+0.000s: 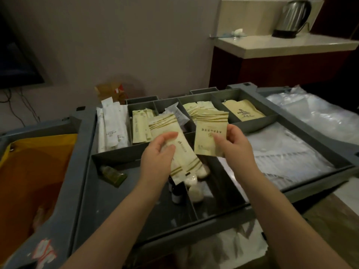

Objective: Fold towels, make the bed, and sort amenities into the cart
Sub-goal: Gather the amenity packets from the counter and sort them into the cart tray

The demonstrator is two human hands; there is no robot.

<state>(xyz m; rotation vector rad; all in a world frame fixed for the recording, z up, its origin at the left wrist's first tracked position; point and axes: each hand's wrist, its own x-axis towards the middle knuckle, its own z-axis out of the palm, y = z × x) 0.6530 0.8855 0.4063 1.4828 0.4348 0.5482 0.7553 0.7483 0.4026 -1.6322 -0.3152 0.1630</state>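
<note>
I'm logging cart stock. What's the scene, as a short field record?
left hand: grips long sachet
right hand: pinches square sachet
tray: grey, divided; sachets in back compartments
front compartment: green bottle, dark bottle
right compartment: plastic bags
left of tray: yellow bag
background: kettle on counter
</note>
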